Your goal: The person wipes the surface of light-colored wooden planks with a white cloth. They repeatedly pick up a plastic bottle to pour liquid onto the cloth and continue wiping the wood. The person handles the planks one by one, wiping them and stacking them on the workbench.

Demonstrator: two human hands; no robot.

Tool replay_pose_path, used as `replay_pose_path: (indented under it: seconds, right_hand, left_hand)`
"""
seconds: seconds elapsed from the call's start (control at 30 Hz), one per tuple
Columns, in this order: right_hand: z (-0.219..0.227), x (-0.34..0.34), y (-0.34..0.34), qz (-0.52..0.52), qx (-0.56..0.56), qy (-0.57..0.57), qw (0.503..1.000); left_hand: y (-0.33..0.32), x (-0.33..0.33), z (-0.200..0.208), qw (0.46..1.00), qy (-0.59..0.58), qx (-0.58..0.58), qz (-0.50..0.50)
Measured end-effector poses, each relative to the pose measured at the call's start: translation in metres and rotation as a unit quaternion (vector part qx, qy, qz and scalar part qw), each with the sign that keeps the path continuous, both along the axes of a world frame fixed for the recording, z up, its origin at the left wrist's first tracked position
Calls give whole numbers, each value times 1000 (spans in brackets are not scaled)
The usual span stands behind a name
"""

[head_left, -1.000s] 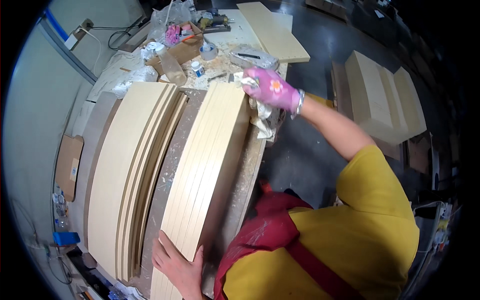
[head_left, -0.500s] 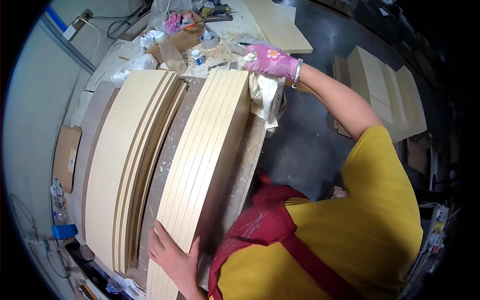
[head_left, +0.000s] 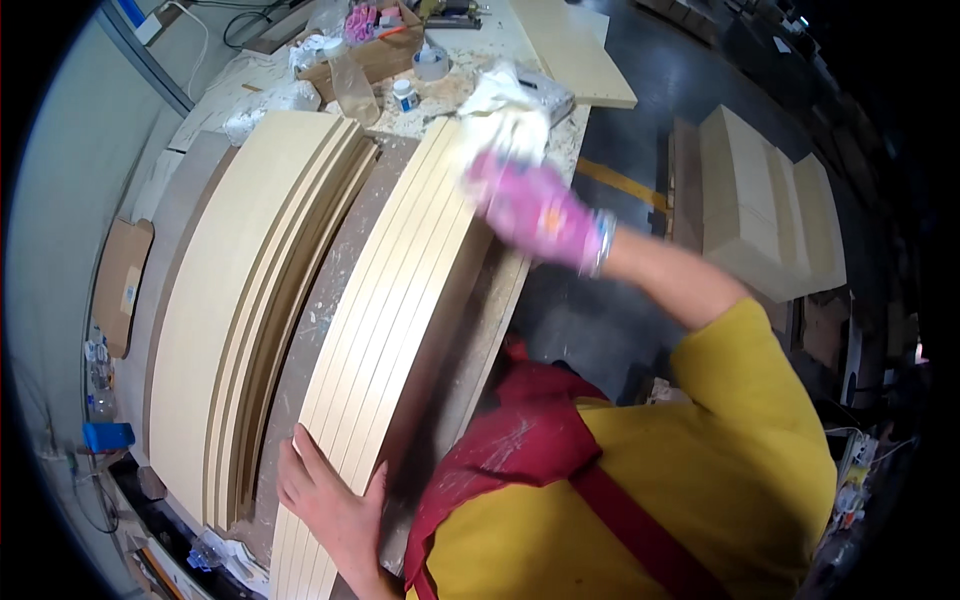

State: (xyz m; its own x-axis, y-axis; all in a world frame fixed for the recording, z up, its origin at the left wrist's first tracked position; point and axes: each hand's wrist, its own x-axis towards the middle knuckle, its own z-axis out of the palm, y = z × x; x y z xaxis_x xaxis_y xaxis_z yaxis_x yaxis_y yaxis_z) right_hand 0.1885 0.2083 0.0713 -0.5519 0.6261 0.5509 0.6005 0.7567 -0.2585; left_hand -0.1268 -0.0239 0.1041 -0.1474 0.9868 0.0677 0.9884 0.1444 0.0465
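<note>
Several long pale boards [head_left: 385, 300] stand on edge, pressed side by side in one row on the workbench. My bare left hand [head_left: 335, 505] rests on their near end, fingers spread over the top edges and thumb toward the right side. At the far end, my right hand [head_left: 535, 210], in a pink flowered glove, is closed on a white cloth [head_left: 505, 115]. The glove is smeared by motion. The cloth bunches beyond the hand, over the far right corner of the row; whether it touches the wood I cannot tell.
Left of the row lies a stack of wide pale panels [head_left: 235, 260]. Behind are a small white bottle [head_left: 405, 95], a tape roll [head_left: 431, 64], a cardboard box [head_left: 385, 55] and a large pale board [head_left: 575, 55]. More panels [head_left: 755, 205] are stacked on the right.
My right hand has come nearer to me along the boards, and the cloth now trails beyond it instead of hanging at the side. My left hand stays on the near end.
</note>
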Motion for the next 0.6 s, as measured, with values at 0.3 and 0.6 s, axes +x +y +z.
replay_pose_path:
  seconds: [0.3,0.6]
  right_hand:
    - [9,21,49,-184,-122,29,975]
    - [-21,4,31,-76,10,63,995]
  left_hand:
    - [-3,-7,-4,1000,-3,-2,-3]
    - [-6,-15,-9,1000,19,11,-13]
